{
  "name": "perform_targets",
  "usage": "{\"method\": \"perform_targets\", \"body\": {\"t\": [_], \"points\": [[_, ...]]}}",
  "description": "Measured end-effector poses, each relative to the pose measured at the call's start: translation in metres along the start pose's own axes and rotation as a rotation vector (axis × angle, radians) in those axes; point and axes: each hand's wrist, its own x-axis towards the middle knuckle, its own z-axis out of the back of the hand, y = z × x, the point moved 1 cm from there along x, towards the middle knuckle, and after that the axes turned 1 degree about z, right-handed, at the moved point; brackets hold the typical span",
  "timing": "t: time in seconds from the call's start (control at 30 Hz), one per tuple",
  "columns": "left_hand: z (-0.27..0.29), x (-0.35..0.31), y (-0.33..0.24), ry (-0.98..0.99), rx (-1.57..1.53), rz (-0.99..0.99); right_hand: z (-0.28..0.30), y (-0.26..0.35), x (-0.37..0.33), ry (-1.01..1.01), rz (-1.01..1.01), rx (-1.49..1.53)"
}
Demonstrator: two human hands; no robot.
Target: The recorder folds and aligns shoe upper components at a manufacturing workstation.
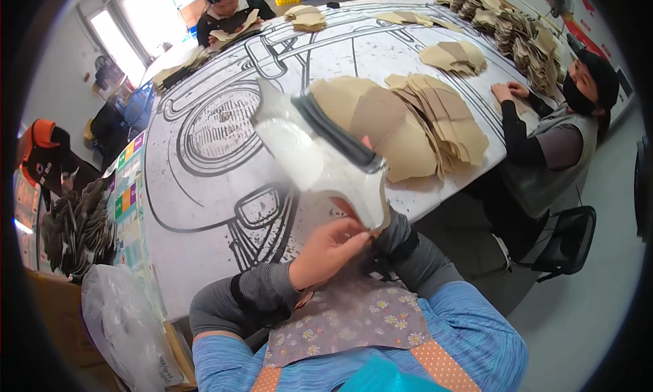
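A pale, shiny, curved panel (299, 150) with a thick black strip (337, 133) along one side is tilted up in front of me, above the table. My left hand (330, 250) is closed at its lower corner, thumb and fingers pinched on the edge. Most of my right hand (367, 142) is hidden behind the panel; only bits of its fingers show by the black strip. It appears to support the piece from behind. Just beyond lie overlapping stacks of beige and brown fabric pieces (442, 123).
A large white table (204, 198) with black line drawings spreads ahead. More fabric pieces (524, 45) are heaped at the far right, and dark pieces (78, 229) at left. Co-workers sit at right (561, 130) and far left (228, 14). A plastic bag (129, 324) stands near left.
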Motion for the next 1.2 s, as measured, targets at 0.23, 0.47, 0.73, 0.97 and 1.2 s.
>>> {"method": "perform_targets", "body": {"t": [0.23,0.47,0.73,0.97,1.2], "points": [[-0.010,-0.011,-0.039,0.351,0.689,-0.378,0.062,0.095,0.034,-0.241,0.317,-0.606],[0.035,-0.051,-0.008,0.219,0.644,-0.033,0.163,0.248,0.038,-0.482,0.581,-1.229],[0.093,-0.100,0.060,-0.667,0.552,-0.042,0.209,0.327,0.071,-0.673,0.801,-1.997],[0.107,-0.107,0.094,-0.921,0.620,-0.168,0.223,0.330,0.076,-0.743,1.164,-1.969],[0.103,-0.104,0.095,-0.909,0.715,-0.186,0.244,0.331,0.078,-0.646,1.431,-1.241]]}}
